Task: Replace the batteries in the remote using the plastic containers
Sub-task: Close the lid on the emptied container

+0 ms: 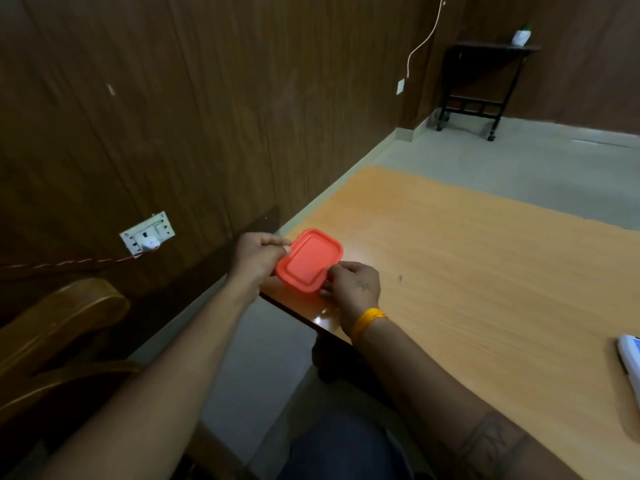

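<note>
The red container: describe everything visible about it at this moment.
The red container is a small rounded rectangle, seemingly plastic, seen mostly from above, so its red lid with a raised rim and recessed centre panel fills the view; the body beneath is barely visible. The lid looks still on. It sits tilted over the near-left corner of the wooden table, held from both sides: the left hand grips its left edge, the right hand pinches its near-right corner. Contents cannot be seen.

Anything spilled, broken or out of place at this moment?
Nothing stands out. Both hands, left hand and right hand, grip the red-lidded container at the table corner; the remote lies at the right edge, partly cut off.
</note>
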Demonstrator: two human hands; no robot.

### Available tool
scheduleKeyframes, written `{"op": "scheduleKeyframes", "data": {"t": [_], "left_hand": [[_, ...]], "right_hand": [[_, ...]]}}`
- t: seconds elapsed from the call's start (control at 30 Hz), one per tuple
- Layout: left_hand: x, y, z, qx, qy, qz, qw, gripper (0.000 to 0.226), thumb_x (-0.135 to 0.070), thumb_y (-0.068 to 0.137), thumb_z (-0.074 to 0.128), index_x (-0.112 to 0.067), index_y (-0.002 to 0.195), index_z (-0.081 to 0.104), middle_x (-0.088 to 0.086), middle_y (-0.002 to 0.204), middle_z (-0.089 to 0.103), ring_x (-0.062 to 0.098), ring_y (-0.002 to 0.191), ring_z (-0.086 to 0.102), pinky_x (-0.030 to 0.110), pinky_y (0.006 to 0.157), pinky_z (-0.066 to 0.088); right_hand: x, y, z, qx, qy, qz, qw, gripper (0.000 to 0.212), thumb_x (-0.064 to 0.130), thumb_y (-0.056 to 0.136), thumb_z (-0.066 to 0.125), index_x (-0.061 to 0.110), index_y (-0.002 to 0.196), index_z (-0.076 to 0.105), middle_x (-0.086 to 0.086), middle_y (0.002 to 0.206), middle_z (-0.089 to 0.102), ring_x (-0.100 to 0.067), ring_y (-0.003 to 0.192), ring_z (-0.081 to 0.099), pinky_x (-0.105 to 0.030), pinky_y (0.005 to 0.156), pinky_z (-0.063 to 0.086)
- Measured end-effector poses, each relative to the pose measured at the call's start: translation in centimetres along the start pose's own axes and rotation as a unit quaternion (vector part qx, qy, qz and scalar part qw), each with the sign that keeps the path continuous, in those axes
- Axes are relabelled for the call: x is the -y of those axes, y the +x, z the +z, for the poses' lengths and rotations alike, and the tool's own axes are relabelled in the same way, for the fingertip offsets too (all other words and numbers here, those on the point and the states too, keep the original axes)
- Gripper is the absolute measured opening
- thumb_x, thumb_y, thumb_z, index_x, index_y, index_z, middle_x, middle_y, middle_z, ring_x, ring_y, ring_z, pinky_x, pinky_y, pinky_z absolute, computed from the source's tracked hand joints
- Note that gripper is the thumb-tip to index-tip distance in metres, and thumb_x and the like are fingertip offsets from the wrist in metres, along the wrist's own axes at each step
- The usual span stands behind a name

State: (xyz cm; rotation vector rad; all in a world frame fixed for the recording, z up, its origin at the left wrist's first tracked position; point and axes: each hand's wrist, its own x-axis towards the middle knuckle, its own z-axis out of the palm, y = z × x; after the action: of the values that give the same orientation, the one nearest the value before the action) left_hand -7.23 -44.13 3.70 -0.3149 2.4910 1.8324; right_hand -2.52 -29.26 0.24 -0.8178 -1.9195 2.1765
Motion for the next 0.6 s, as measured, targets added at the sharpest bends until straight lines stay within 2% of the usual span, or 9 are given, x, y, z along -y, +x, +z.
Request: {"op": "scheduleKeyframes", "data": {"t": [0.07,0.27,0.37,0.47,0.5,0.6], "left_hand": [[0.0,1.2,-1.3,-0.02,0.012,0.0,1.0,0.012,-0.005,0.094,0.072,-0.013,0.1,0.079,0.005,0.099,0.078,0.019,0.092,0.074,0.029,0.066,0.056],[1.1,3.3,-3.0,-0.045,0.02,-0.021,0.999,0.018,0.002,0.094,0.069,-0.014,0.098,0.077,0.004,0.099,0.075,0.019,0.091,0.071,0.027,0.063,0.054],[2.1,3.8,-3.1,-0.049,0.012,-0.024,0.998,0.019,0.001,0.093,0.071,-0.016,0.098,0.077,0.004,0.102,0.075,0.021,0.097,0.071,0.031,0.07,0.058],[2.6,3.9,-3.2,-0.051,0.01,-0.026,0.998,0.018,-0.001,0.093,0.072,-0.018,0.1,0.077,0.005,0.107,0.075,0.024,0.102,0.072,0.04,0.084,0.063],[2.6,3.9,-3.2,-0.052,0.005,-0.024,0.998,0.018,-0.002,0.094,0.072,-0.017,0.101,0.077,0.005,0.107,0.075,0.025,0.102,0.072,0.041,0.084,0.064],[2.1,3.5,-3.3,-0.074,-0.018,-0.007,0.997,0.025,-0.006,0.094,0.074,-0.015,0.118,0.073,0.002,0.114,0.073,0.02,0.105,0.07,0.029,0.075,0.058]], "right_hand": [[0.2,0.1,1.7,0.011,0.009,0.007,1.0,0.02,0.004,0.091,0.063,0.009,0.074,0.073,-0.016,0.068,0.073,-0.03,0.062,0.071,-0.041,0.065,0.066],[0.0,1.7,4.4,0.009,-0.036,0.013,0.999,0.013,0.012,0.095,0.067,0.014,0.088,0.077,-0.012,0.074,0.078,-0.027,0.06,0.074,-0.049,0.07,0.068],[-0.2,1.8,4.8,0.012,-0.053,0.01,0.998,0.013,0.014,0.095,0.068,0.015,0.087,0.078,-0.012,0.071,0.078,-0.026,0.054,0.071,-0.055,0.067,0.067],[-0.6,1.7,4.9,0.009,-0.05,0.004,0.999,0.014,0.014,0.095,0.067,0.015,0.086,0.078,-0.013,0.069,0.076,-0.026,0.052,0.068,-0.056,0.067,0.066],[-0.7,1.7,4.9,0.008,-0.047,0.0,0.999,0.013,0.015,0.094,0.067,0.015,0.087,0.078,-0.012,0.067,0.075,-0.025,0.051,0.067,-0.056,0.067,0.066],[-1.0,1.7,4.7,-0.004,-0.052,-0.014,0.999,0.02,0.026,0.083,0.063,0.016,0.094,0.077,-0.011,0.069,0.075,-0.027,0.047,0.066,-0.058,0.062,0.065]]}}
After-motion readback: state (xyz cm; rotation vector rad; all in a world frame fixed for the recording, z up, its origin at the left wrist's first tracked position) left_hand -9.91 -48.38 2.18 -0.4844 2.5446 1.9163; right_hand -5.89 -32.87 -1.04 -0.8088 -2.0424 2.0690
